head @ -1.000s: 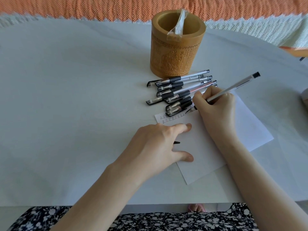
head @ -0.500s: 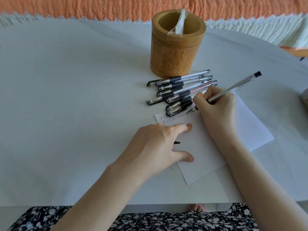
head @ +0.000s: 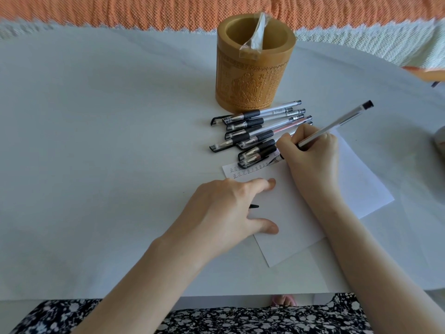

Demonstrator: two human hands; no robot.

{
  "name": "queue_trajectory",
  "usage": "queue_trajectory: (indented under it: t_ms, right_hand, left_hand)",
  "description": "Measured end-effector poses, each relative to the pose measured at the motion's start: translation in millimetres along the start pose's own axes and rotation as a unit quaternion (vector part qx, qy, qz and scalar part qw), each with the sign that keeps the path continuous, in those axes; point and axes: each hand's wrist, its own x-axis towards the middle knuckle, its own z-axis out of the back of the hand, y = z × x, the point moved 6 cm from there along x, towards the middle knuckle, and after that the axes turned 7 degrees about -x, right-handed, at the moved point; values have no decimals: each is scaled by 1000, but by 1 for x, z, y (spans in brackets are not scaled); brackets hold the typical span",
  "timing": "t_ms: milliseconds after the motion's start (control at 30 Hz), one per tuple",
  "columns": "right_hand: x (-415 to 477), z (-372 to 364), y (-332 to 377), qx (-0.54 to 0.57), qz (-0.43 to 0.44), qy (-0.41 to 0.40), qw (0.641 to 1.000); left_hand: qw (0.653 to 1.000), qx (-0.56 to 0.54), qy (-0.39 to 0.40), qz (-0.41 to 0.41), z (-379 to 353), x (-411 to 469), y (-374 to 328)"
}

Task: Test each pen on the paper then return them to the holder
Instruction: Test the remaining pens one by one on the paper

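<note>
Head view. Against the frames of the last second, almost nothing moves: the right hand (head: 310, 160) stays clamped on the clear pen (head: 337, 124), fingers and thumb pinching low on the barrel. The tip is at the far edge of the paper (head: 356, 189), at the end of the rows of marks (head: 243, 172). The barrel's tail has shifted a touch, no more. Judgement: the test stroke for this pen is still in progress, and the return to the holder is not yet begun.

The left hand (head: 224, 213) has not moved. Its finger and thumb that show lie straight and apart, pressing the sheet flat, near the grip on its near left. A black cap end (head: 254, 206) pokes out from under that palm; whether hidden fingers hold it, cannot tell.

Surroundings: pile of pens (head: 260, 131) lies just left of the grip and beyond it. The nearest ones rest on the paper's far corner, touching or nearly touching the knuckles. The holder (head: 255, 75) stands beyond the pile, upright, with a plastic wrapper (head: 255, 37) leaning inside.

Obstacles, as judged: the pile crowds the writing line, and the wrapper takes up part of the holder's mouth. All rests on the white table (head: 96, 141).
</note>
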Motion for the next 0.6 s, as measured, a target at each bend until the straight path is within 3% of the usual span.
queue_trajectory:
  t_ms: [600]
  right_hand:
    - [1, 1, 0, 2, 5, -6, 1000]
  left_hand:
    - [1000, -4, -20, -17, 1, -1, -1]
